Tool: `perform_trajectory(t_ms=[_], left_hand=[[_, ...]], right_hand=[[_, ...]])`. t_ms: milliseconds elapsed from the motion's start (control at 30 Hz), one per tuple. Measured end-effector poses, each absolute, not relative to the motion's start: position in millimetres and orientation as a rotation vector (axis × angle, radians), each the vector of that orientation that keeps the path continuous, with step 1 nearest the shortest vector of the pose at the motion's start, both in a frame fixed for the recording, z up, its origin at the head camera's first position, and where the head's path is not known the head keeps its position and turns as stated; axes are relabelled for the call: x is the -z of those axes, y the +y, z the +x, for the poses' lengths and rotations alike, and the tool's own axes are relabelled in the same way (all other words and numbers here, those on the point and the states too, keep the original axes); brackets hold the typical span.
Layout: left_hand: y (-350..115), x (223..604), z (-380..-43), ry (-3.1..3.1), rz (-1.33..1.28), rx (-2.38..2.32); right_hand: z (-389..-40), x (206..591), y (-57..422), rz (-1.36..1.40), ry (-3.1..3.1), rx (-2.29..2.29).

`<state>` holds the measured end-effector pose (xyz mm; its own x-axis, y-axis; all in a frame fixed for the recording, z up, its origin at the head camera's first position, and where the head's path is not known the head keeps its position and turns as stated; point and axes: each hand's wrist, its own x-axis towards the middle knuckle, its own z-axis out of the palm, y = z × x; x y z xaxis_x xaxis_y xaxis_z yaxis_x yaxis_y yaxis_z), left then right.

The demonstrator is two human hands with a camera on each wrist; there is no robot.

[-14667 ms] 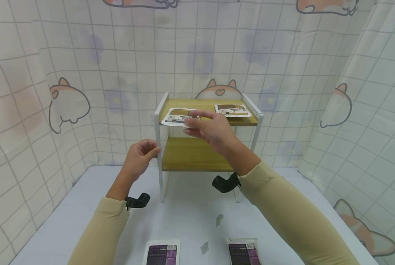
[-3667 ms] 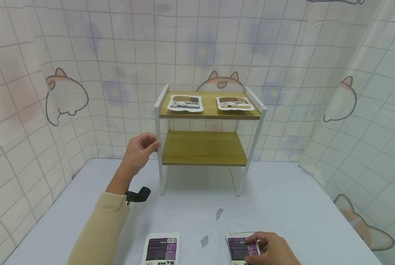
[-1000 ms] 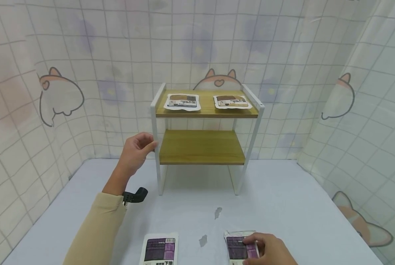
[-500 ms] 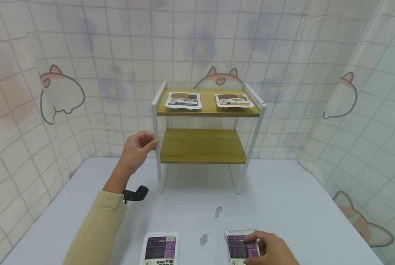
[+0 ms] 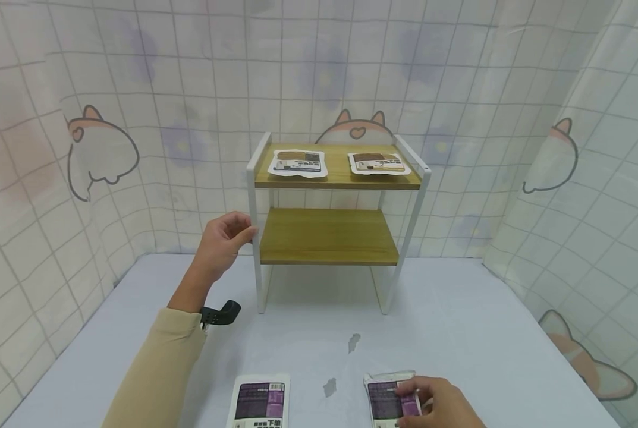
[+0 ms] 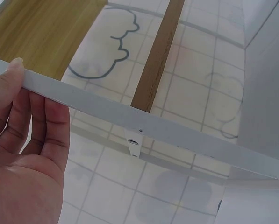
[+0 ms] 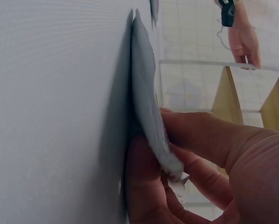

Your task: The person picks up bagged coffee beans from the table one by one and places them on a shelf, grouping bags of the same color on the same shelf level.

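My left hand (image 5: 219,241) grips the left front post of a small two-tier shelf rack (image 5: 326,238) with white frame and wooden boards. In the left wrist view the thumb lies on one side of the white post (image 6: 97,109), fingers curled behind it. At the bottom right my right hand (image 5: 440,407) pinches the right edge of a purple-and-white packet (image 5: 385,399) low at the tabletop. The right wrist view has this packet (image 7: 146,88) edge-on, its held edge raised off the cloth, thumb and fingers on opposite faces.
A second purple-labelled packet (image 5: 260,404) lies at the front, left of the held one. Two white packets with brown print, one left (image 5: 298,163) and one right (image 5: 379,164), lie on the top board. Grey patches (image 5: 330,387) mark the white cloth. A printed curtain surrounds the table.
Since the oldest frame my right hand has left the top-left packet on the upper board and come down to the front right packet, now pinched. The left hand has stayed on the post.
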<state>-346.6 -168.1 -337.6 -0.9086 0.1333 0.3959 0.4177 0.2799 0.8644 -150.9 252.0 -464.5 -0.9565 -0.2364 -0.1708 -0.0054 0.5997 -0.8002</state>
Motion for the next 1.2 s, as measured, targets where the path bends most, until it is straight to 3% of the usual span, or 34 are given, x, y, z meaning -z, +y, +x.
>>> perform_trajectory(t_ms=[333, 1200], left_hand=[[-168.0, 337.4, -347.0, -2.299, -0.51, 1.68], [-167.0, 338.0, -347.4, -2.3, -0.509, 1.689]], right_hand=[[-153.7, 469.2, 256.1, -0.253, 2.377, 1.466], [-165.1, 460.6, 238.7, 0.062, 2.362, 1.561]])
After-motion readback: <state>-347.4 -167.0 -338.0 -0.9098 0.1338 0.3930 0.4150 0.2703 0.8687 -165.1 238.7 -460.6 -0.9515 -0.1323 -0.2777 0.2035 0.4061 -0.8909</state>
